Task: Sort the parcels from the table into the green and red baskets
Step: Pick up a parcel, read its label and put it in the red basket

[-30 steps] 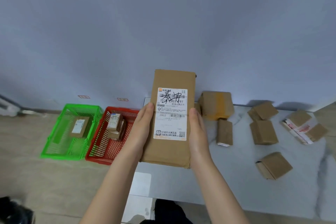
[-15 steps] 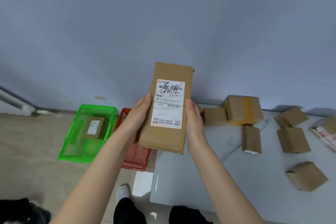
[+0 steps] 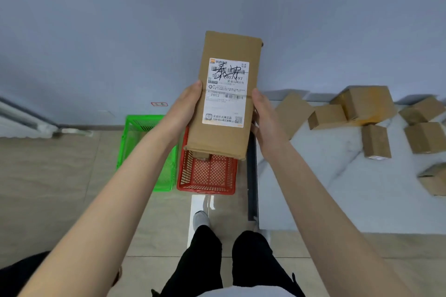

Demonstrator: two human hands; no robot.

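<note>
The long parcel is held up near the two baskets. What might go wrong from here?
1. The long parcel is held by its sides between the left hand and right hand, above the floor; it might slip.
2. The red basket already holds a small parcel, so the long one may land tilted on its rim.
3. The green basket sits right beside the red one, partly hidden by the left forearm; a wrong-basket drop seems possible.
</note>
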